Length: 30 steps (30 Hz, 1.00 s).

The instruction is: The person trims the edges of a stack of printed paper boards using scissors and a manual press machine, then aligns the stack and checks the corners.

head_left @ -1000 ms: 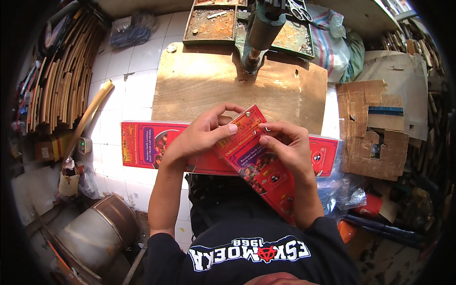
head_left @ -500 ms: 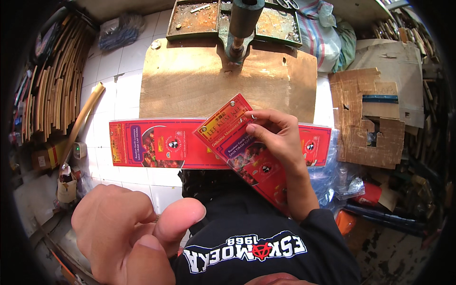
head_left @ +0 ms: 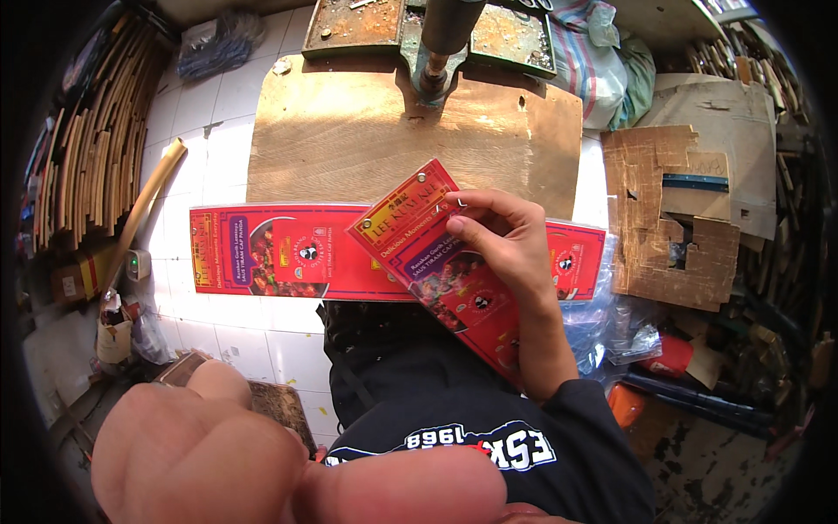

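In front of me, a long red printed strip (head_left: pixel 478 301) with metal eyelets at its top corners lies slanted over another red strip (head_left: pixel 288 253). My right hand (head_left: pixel 506 240) is closed at its right edge, thumb and index finger nearly meeting over the print. A small shiny curve shows by those fingertips; what it is, I cannot make out. The slanted strip's lower end passes under my right forearm. My left hand (head_left: pixel 218 454) looms large at the lower left, very close to the view, with one digit stretched out sideways and nothing visible in it.
A wooden board (head_left: pixel 410 144) fills the worktop, with a metal press (head_left: pixel 445 35) and shallow parts trays (head_left: pixel 515 39) at its far edge. Cardboard sheets (head_left: pixel 100 166) stand at left. Cut cardboard (head_left: pixel 650 210) and clear plastic (head_left: pixel 602 327) lie at right.
My left hand has come lower and closer to the view, its digit now reaching further right. The right hand keeps its grip on the strip; the whole scene has shifted slightly.
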Available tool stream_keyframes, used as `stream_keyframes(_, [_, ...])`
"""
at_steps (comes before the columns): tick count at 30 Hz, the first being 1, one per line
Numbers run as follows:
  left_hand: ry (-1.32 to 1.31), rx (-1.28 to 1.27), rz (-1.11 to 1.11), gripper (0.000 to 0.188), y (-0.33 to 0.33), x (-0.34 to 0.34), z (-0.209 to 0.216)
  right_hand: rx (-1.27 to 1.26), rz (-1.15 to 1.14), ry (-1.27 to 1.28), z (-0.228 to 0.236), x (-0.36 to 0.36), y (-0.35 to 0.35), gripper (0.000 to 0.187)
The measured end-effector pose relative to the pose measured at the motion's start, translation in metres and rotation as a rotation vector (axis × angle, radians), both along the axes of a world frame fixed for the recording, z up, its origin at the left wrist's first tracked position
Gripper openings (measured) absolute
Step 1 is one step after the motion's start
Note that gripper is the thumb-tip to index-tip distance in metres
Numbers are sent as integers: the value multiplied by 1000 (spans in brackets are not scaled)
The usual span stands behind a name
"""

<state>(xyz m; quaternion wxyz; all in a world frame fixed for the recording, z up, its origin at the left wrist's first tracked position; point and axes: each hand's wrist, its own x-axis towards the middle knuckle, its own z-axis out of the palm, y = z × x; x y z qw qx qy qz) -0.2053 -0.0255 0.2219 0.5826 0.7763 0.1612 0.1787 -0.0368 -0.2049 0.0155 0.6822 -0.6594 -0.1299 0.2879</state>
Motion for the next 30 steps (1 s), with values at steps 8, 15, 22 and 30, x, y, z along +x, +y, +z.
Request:
stream_keyframes(8, [-3,21,-36,42,-1,-1,-3,17,8,22,-2,0,0,26])
stream_keyframes(15, [18,50,-147,44,2,4,9,10,-7,17,-3,0,0,26])
stream_keyframes(22, [133,10,-275,47,13,20,26,5,-21,-1,-5,0,0,26])
stream_keyframes(30, [-151,412,-337,16,38,74,-119,31,-33,70,6,-2,0,27])
